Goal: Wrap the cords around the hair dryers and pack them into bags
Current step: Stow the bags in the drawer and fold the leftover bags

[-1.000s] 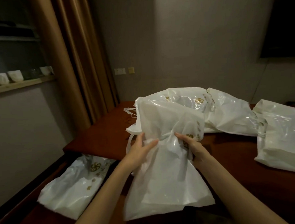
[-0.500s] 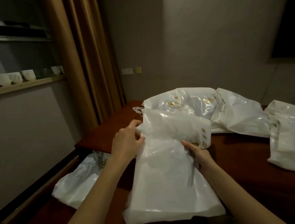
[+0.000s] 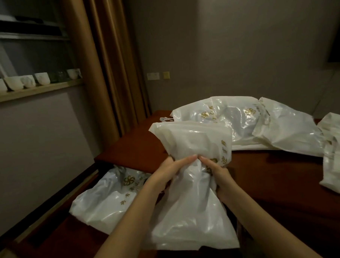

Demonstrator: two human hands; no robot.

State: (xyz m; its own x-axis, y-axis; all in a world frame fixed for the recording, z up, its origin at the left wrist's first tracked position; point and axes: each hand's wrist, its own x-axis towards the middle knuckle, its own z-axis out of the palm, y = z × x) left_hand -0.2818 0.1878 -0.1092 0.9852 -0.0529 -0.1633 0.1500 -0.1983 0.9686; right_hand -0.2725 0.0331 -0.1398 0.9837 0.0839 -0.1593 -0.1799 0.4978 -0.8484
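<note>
We are in a dim room, facing a dark red surface (image 3: pixel 264 175) with a brown curtain (image 3: pixel 104 63) at the far left and a shelf of white cups (image 3: pixel 17 83) beside it. Our left hand (image 3: pixel 172 167) and right hand (image 3: pixel 215 170) meet at the waist of a white plastic bag (image 3: pixel 190 206), each with fingers curled round the gathered film and clenching it, fingertips almost touching. The bag hangs full below the grip over the near edge of the surface, and its open top flares loose above.

We judge the step in hand to be closing off a packed bag. To do it well, we should squeeze the neck just above the load, press the trapped air out, and twist or fold the loose top evenly so the thin film does not tear or slip.

Behind the held bag lie more white bags (image 3: pixel 243 123) with gold print, and another at the right edge (image 3: pixel 336 160), cut off by the frame. One more bag (image 3: pixel 109 195) lies lower at the left, beside the surface.

No hair dryer or cord shows anywhere; we cannot tell whether one is inside the held bag, since the film is cloudy and the light poor. The bag's handles are not clear either.
</note>
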